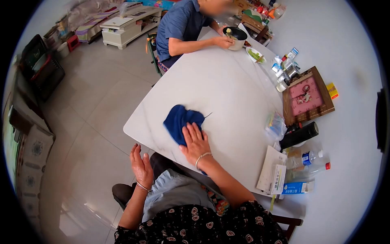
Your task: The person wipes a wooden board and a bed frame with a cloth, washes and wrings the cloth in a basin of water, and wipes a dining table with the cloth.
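Observation:
A dark blue cloth lies crumpled on the near part of the white table. My right hand rests flat on the cloth's near right side, its fingers stretched out. A thin dark string or thread shows at the cloth's right edge. Off the table's front left edge, my left hand is raised in the air with its fingers extended and nothing in it. Both wrists wear a bracelet.
Across the table a person holds a pot, beside a plate of green food. Along the right edge are bottles, a black flask, boxes, a plastic bag and a framed clock.

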